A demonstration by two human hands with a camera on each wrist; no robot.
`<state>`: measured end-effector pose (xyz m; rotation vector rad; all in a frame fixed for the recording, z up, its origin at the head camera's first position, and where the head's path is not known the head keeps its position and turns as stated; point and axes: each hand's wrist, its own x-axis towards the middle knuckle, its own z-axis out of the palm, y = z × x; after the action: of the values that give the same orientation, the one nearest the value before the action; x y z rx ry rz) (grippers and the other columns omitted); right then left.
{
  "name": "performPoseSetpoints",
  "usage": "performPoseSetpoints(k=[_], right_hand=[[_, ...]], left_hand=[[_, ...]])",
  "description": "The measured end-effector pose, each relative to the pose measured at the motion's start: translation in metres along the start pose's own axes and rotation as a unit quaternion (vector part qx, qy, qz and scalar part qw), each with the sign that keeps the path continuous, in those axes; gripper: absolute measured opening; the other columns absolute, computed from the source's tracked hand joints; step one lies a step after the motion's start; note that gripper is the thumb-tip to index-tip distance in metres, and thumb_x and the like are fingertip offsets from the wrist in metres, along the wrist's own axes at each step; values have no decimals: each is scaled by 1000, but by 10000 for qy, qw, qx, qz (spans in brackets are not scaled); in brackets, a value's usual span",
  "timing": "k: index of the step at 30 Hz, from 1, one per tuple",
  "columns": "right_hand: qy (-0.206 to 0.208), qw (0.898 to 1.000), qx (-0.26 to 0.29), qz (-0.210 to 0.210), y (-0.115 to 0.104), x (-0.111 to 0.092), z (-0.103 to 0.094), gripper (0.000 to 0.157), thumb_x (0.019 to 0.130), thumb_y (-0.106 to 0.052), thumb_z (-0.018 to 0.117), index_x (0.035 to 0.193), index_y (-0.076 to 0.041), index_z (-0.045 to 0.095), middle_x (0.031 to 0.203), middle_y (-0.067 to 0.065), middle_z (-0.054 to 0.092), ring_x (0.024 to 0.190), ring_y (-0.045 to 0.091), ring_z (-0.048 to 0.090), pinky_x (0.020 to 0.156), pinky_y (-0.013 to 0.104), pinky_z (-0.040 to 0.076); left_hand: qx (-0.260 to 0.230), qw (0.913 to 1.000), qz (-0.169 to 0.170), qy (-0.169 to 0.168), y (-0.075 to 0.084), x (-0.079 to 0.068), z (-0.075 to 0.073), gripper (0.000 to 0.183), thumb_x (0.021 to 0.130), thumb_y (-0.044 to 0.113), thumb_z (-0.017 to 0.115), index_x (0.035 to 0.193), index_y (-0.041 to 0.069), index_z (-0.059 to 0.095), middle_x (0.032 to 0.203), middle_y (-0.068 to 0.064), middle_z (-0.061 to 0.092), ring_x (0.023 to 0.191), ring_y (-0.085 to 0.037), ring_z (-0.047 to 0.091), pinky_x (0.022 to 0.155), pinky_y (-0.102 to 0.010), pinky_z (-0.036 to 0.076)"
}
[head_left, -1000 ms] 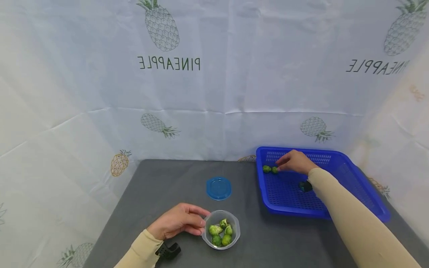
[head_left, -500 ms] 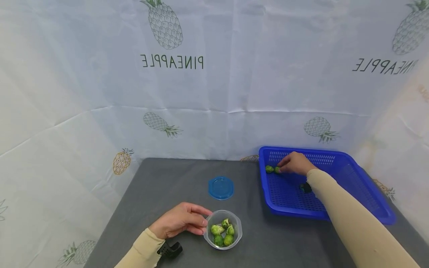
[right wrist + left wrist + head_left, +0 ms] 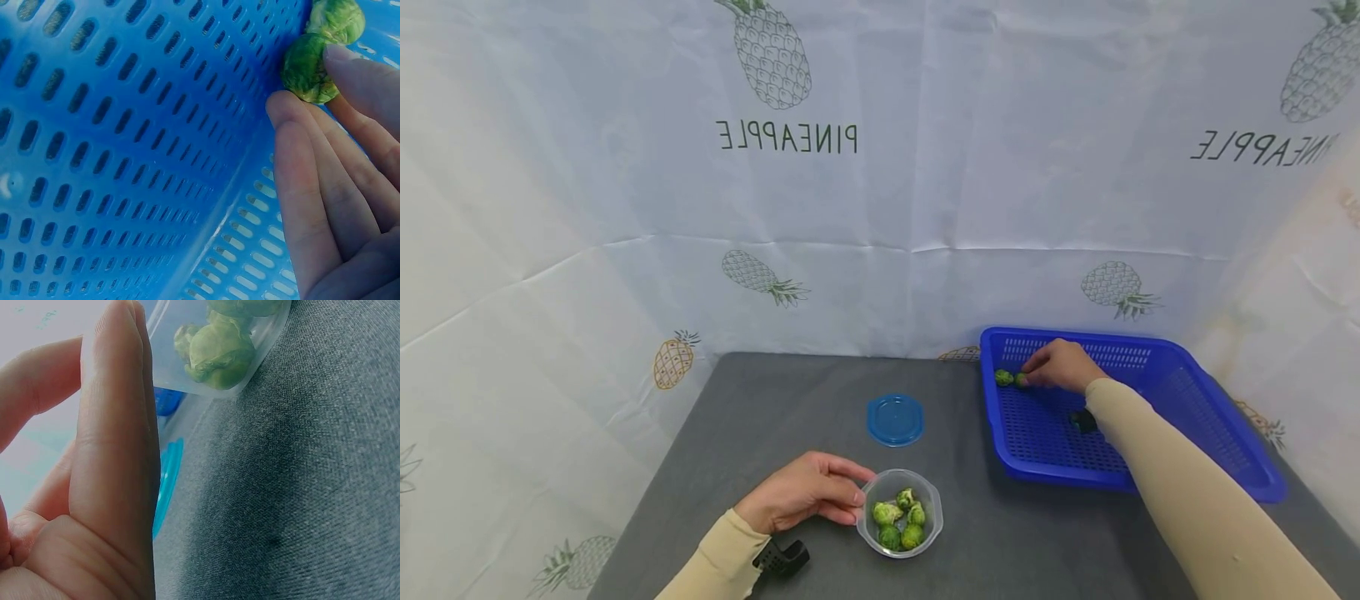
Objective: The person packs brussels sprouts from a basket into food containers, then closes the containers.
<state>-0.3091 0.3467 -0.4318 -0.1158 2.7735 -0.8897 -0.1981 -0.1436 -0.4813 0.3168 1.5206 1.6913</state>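
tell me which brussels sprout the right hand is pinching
The right-hand Brussels sprout in the blue basket: the right hand pinches it. Its neighbour lies farther left; five others sit in the clear bowl.

A right hand (image 3: 350,187) pinches a green sprout (image 3: 306,69) between thumb and fingers inside a blue basket (image 3: 140,103), its oblong slots (image 3: 79,98) running in rows, as a second, paler sprout (image 3: 340,22) sits just beyond the first at the upper edge of view
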Motion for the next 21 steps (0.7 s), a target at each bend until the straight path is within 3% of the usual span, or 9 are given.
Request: performPoseSetpoints(k=[8,21], right_hand=[[-54,9999,118,34,3,-1,-1,30,95,-22,84,118,-3,81,121,20,79,100,27,79,92,49,68],[19,9999,6,153,0,-2,-1,30,95,-26,84,114,-4,82,114,17,80,98,26,78,89,50,67]], left_hand=[[8,10000,-14,5,0,-1,-1,51,98,6,74,146,-6,63,99,-4,82,87,-11,80,81,-28,69],[20,10000,-49,-16,2,-1,0,51,98,7,75,146,-6,63,101,-5,81,87,-11,80,82,-28,69]])
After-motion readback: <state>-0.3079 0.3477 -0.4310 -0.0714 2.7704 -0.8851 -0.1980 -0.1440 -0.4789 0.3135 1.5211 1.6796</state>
